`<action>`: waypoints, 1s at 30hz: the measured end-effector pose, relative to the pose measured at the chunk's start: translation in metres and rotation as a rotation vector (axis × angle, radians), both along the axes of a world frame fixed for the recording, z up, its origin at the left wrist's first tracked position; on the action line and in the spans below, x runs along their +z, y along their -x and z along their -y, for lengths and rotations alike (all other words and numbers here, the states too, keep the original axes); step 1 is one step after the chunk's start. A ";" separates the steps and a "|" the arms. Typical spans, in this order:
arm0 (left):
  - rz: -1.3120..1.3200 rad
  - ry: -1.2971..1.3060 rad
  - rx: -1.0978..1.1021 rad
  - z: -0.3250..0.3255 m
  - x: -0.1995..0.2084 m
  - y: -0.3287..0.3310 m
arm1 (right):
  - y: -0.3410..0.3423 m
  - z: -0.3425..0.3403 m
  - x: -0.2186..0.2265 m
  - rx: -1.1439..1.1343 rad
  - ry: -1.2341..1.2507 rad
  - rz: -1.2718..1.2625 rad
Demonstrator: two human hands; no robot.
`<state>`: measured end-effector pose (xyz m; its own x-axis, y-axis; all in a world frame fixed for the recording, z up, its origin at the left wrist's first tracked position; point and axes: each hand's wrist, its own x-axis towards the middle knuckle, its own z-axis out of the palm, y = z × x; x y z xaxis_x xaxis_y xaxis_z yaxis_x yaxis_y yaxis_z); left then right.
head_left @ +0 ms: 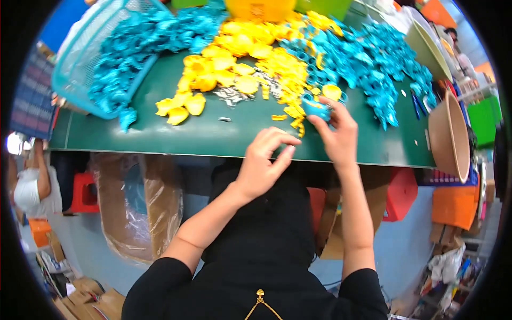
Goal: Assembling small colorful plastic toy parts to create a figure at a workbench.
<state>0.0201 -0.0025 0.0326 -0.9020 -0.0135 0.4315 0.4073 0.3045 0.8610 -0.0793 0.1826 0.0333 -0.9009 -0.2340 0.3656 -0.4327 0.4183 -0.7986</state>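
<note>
My right hand (338,130) grips a small blue plastic part (317,108) with a bit of yellow on it, just above the table, beside the piles of loose parts. My left hand (268,159) hovers at the table's front edge, thumb and fingers apart and bent, with nothing visible in it. Between and beyond the hands lie small yellow plastic pieces (290,69) and larger rounded yellow shells (246,84). Small silvery metal pieces (230,96) lie among them. A heap of blue plastic parts (368,58) spreads to the right.
On the left, a tipped blue mesh basket (80,69) spills blue parts onto the green table (208,136). A yellow bin (261,9) stands at the back. A tan tub (450,136) is at the right edge. Below are a plastic-lined cardboard box (114,213) and a red stool (400,194).
</note>
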 end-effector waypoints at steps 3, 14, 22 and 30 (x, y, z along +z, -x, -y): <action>-0.053 0.099 0.062 0.028 0.007 -0.011 | -0.022 -0.026 0.041 -0.095 0.139 0.054; 0.299 0.903 1.079 0.260 0.008 -0.064 | -0.112 -0.235 -0.026 -0.574 -0.770 0.190; 0.236 0.860 0.865 0.214 -0.014 -0.077 | -0.085 0.046 0.048 0.118 -0.177 -0.079; 0.207 1.127 0.613 0.176 -0.002 -0.100 | -0.053 0.159 -0.016 0.071 -0.348 -0.314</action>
<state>0.1197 -0.1782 0.0309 -0.9289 -0.1683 0.3300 -0.1644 0.9856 0.0398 -0.0263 0.0241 0.0169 -0.7365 -0.4482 0.5067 -0.6683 0.5981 -0.4423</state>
